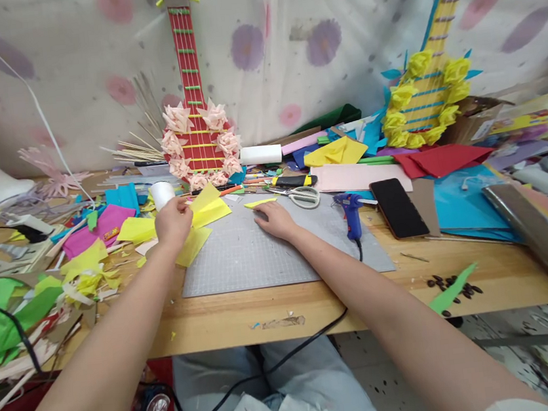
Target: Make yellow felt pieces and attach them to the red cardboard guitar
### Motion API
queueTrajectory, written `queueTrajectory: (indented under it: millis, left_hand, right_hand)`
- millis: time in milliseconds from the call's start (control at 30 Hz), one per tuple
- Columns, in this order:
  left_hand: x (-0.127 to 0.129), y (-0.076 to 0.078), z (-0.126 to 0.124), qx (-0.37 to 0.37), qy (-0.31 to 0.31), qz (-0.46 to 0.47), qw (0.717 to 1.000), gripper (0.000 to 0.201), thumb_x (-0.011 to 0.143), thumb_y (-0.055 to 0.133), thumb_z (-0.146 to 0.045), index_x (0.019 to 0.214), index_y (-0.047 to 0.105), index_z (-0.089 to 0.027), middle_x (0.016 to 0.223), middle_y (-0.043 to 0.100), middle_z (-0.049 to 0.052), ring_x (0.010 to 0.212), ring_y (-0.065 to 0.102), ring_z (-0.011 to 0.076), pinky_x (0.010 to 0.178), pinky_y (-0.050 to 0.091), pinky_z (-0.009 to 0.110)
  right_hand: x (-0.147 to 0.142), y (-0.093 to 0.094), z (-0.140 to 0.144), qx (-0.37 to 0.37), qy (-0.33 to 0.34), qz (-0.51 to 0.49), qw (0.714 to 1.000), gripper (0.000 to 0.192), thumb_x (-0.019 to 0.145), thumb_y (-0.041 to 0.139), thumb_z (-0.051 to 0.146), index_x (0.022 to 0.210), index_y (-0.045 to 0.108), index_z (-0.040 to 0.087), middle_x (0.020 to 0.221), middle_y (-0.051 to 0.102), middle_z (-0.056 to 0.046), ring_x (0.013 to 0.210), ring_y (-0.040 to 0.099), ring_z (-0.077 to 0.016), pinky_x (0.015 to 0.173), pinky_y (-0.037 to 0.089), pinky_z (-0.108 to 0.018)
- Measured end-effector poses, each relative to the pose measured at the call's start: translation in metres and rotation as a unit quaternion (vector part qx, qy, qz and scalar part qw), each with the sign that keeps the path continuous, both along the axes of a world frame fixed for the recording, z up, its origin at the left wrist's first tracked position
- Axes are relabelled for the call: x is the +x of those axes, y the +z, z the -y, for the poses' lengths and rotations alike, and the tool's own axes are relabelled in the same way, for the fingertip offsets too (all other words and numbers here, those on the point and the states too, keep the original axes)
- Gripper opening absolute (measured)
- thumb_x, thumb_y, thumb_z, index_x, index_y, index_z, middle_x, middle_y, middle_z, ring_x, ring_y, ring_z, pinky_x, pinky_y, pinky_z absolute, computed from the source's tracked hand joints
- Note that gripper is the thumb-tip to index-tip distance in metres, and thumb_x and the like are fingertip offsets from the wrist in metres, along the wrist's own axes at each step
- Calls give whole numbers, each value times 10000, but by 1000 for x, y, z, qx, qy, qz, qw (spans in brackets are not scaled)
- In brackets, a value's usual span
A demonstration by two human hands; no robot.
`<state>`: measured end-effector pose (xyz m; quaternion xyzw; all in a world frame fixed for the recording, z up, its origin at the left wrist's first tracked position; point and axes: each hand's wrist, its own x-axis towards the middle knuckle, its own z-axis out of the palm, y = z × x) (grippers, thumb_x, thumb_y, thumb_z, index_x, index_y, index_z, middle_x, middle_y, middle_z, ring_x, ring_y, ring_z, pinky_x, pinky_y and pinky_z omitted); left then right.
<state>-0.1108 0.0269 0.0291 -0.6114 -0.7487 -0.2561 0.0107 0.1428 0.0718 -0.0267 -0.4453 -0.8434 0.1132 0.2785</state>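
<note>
Left hand [173, 222] pinches folded yellow paper [207, 206] at its left edge – the sheet extends right twd the right hand [276, 220], lying flat, fingers spread, on the grey cutting mat [260, 260].

A folded sheet of yellow paper [209, 207], creased and partly raised, lies at the far left corner of the grey cutting mat on the worktop, while a small flat yellow paper strip [260, 202] rests just beside it.
</note>
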Motion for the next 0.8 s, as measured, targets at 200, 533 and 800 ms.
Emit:
queueTrajectory:
  millis: [200, 533, 800]
  left_hand:
    - [34, -13, 15, 127, -35, -5, 991, 312, 796, 426, -224, 1095, 511, -198, 993, 649, 24, 929, 587, 164, 777, 443, 293]
    - [87, -53, 38, 39, -250, -79, 964, 370, 796, 398, -167, 1151, 501, -173, 950, 655, 69, 868, 601, 180, 720, 456, 297]
    - [83, -46, 43, 16, -213, -1, 977, 381, 770, 436, -183, 1147, 494, -194, 892, 663, 32, 830, 605, 177, 709, 453, 290]
  right_hand:
    - [6, -1, 5, 32, -48, -111, 992, 318, 735, 484, 171, 1036, 586, 191, 1066, 578, -72, 1027, 478, -214, 915, 380, -377]
    - [27, 6, 34, 71, 40, -23, 996, 576, 712, 525, 142, 1271, 414, 226, 1225, 421, -104, 1129, 386, -232, 966, 330, -408]
    - [27, 1, 32, -6, 70, -17, 997, 90, 779, 553, 215, 774, 641, 198, 849, 615, -47, 854, 498, -186, 805, 386, -329]
